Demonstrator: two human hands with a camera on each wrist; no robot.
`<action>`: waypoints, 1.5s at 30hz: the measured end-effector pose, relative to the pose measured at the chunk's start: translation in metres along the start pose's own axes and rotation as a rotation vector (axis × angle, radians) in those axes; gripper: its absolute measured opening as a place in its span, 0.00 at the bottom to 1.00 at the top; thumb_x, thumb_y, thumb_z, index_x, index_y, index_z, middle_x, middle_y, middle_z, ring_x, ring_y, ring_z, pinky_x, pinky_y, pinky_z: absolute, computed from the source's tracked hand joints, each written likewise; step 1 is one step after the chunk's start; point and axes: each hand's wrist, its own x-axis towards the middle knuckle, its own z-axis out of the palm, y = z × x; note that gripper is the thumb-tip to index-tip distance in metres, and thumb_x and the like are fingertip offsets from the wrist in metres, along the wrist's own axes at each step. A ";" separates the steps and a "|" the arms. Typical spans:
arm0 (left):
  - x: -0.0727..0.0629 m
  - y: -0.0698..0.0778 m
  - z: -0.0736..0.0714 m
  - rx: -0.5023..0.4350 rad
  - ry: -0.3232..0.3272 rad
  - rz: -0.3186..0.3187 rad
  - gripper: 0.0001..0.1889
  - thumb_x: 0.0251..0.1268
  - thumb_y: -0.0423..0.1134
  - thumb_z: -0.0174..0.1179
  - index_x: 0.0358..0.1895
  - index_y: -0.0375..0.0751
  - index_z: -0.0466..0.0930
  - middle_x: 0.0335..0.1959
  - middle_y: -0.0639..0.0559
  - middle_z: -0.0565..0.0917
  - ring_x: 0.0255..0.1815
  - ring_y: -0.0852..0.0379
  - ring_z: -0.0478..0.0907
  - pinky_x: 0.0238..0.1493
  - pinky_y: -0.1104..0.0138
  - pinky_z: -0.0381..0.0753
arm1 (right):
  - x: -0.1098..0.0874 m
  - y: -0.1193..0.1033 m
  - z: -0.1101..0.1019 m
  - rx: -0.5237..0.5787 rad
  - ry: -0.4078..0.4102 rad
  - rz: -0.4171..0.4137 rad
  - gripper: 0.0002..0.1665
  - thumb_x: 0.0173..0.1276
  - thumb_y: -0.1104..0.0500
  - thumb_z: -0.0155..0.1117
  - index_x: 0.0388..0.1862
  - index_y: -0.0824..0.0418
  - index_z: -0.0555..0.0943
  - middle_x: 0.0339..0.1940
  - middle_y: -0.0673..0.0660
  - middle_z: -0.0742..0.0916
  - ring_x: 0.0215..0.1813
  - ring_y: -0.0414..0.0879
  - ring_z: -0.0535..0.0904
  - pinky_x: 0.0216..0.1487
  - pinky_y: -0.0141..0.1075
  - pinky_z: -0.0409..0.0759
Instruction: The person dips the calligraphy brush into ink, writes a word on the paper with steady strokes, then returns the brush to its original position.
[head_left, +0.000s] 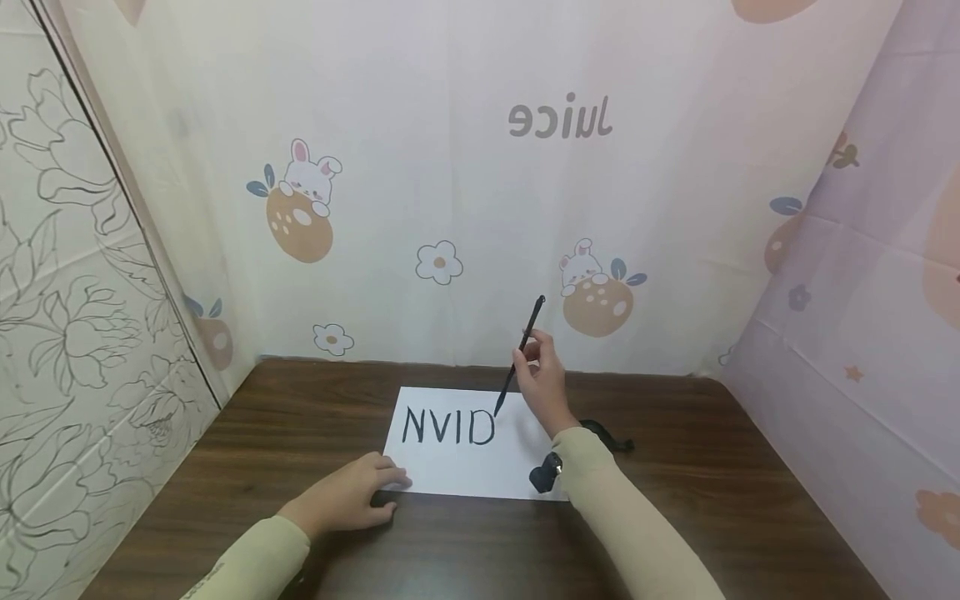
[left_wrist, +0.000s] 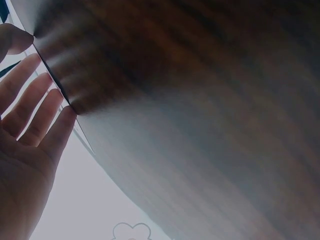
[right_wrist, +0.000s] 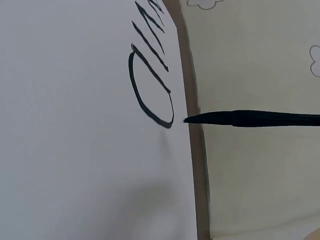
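Observation:
A white sheet of paper [head_left: 468, 473] lies on the wooden table, bearing the black brushed letters "NVID" [head_left: 482, 427]. My right hand [head_left: 543, 379] pinches a slim black paintbrush [head_left: 534, 315] above the sheet's upper right, its handle slanting up and to the right. In the right wrist view the dark bristle tip [right_wrist: 192, 120] hovers beside the D's curve, apart from the stroke. My left hand [head_left: 352, 496] rests at the sheet's lower left corner, fingers on the paper and thumb on the wood. Its fingers [left_wrist: 57, 130] look relaxed in the left wrist view.
A dark, curved object [head_left: 618, 443] lies on the table [head_left: 675, 500] just beyond my right wrist, partly hidden by the sleeve. A small black camera [head_left: 545, 473] is worn at that wrist. Printed curtains [head_left: 450, 167] stand behind the table and at its sides.

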 end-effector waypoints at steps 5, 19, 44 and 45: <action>0.000 0.000 0.000 -0.003 0.007 0.012 0.15 0.61 0.40 0.67 0.52 0.47 0.85 0.47 0.58 0.82 0.48 0.60 0.76 0.51 0.61 0.79 | 0.001 0.005 -0.005 -0.032 0.012 -0.013 0.23 0.76 0.61 0.59 0.66 0.63 0.68 0.40 0.56 0.81 0.44 0.47 0.77 0.43 0.38 0.82; -0.001 0.001 -0.001 0.000 0.021 0.022 0.15 0.61 0.40 0.67 0.52 0.46 0.85 0.48 0.56 0.82 0.48 0.59 0.77 0.51 0.61 0.80 | -0.002 0.012 -0.011 -0.050 -0.016 0.008 0.23 0.75 0.62 0.60 0.66 0.64 0.68 0.41 0.56 0.81 0.46 0.47 0.77 0.46 0.42 0.82; 0.000 0.002 -0.002 -0.004 -0.004 -0.011 0.15 0.61 0.40 0.67 0.52 0.47 0.85 0.48 0.57 0.82 0.49 0.59 0.76 0.52 0.61 0.79 | -0.011 0.016 -0.011 -0.066 -0.028 -0.001 0.22 0.74 0.62 0.61 0.65 0.56 0.70 0.40 0.54 0.82 0.44 0.46 0.79 0.43 0.40 0.82; 0.000 0.002 -0.002 -0.004 -0.006 -0.014 0.15 0.62 0.40 0.67 0.52 0.47 0.85 0.48 0.58 0.82 0.49 0.59 0.76 0.52 0.61 0.79 | -0.011 0.016 -0.011 -0.069 -0.029 -0.002 0.22 0.74 0.62 0.61 0.65 0.56 0.70 0.40 0.54 0.82 0.44 0.46 0.79 0.43 0.41 0.82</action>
